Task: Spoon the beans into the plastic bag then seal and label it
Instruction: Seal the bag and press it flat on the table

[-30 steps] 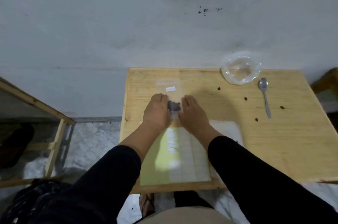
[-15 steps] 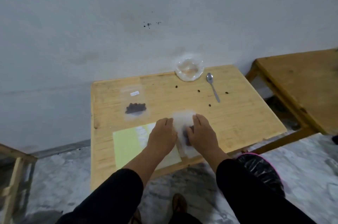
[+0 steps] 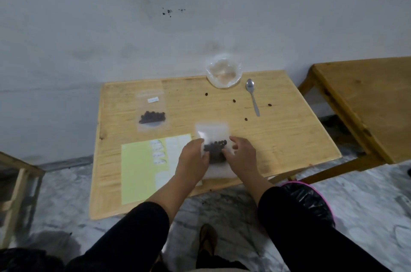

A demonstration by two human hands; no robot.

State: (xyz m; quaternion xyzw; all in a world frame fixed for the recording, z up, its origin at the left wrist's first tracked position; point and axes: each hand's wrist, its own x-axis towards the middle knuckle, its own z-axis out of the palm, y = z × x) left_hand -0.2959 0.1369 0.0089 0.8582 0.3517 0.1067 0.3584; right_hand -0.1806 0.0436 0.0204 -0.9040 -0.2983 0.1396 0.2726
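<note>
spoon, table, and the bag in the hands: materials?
Spoon: likely metal, grey with a dull shine. Table: wood, pale with visible grain and knots, apparently unpainted. Bag: thin clear plastic, slightly hazy, with the dark beans showing through it.

A second wooden table (image 3: 364,102) stands at three o'clock, a wooden frame (image 3: 15,191) at nine, and a black-lined bin (image 3: 311,200) at five.

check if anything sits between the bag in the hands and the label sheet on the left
Nothing visible does. The bag of beans is held by the left hand and right hand right beside the label sheet.
</note>
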